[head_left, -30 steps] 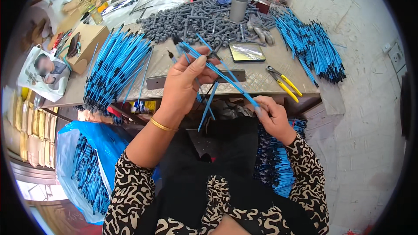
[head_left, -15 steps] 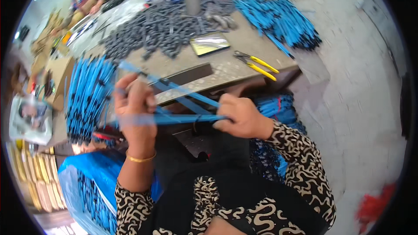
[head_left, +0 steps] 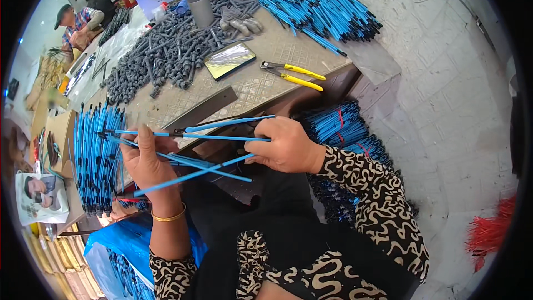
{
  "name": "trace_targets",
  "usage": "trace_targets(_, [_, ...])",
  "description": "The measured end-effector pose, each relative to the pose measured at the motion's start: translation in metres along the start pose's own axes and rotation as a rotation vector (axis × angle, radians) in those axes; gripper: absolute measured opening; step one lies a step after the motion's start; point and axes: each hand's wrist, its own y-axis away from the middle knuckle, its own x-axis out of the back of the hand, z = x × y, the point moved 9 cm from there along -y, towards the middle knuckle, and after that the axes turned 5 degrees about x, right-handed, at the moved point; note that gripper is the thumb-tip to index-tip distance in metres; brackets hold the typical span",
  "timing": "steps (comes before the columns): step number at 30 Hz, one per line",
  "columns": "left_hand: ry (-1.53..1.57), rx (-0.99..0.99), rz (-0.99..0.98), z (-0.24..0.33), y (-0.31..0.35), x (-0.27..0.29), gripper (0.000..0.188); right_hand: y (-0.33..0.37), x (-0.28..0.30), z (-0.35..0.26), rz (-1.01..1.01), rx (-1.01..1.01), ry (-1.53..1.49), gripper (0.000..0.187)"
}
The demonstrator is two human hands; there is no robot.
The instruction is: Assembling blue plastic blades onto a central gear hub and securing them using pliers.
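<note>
Several thin blue rods (head_left: 225, 138) with black fittings span the space between my hands, above the near table edge. My left hand (head_left: 149, 161) is closed round their left part, thumb raised. One rod slants across the others from low by the left wrist up to my right hand (head_left: 287, 144). That hand's fingers are pinched on the rod ends on the right; the exact fingertip contact is partly hidden. A tight row of blue rods with black ends (head_left: 99, 161) stands just left of my left hand.
On the table lie grey plastic fittings (head_left: 161, 58), yellow-handled pliers (head_left: 300, 78), a flat yellow-topped box (head_left: 230, 61), a dark metal bar (head_left: 205, 108) and a blue rod pile (head_left: 322, 8). Tied bundles (head_left: 344, 130) sit below right. A co-worker (head_left: 78, 28) sits far left.
The view has swung, so the table things appear farther left. My right hand has shifted slightly left. The rods, blurred before, now fan out and cross between my hands.
</note>
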Motion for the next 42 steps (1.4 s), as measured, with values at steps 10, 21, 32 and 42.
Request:
trace_targets(10, [0.314, 0.082, 0.115, -0.013, 0.003, -0.02, 0.016, 0.011, 0.005, 0.013, 0.158, -0.141, -0.029, 0.028])
trace_targets(21, [0.302, 0.027, -0.052, -0.008, -0.002, -0.018, 0.023, 0.006, -0.004, -0.003, 0.029, -0.018, -0.044, 0.036])
trace_targets(32, [0.554, 0.299, -0.495, -0.004, 0.018, -0.009, 0.02, -0.012, -0.009, 0.154, -0.087, -0.497, -0.266, 0.038])
trace_targets(42, [0.305, 0.39, -0.615, 0.002, 0.052, 0.028, 0.017, 0.013, 0.022, 0.383, -0.217, -0.92, 0.637, 0.024])
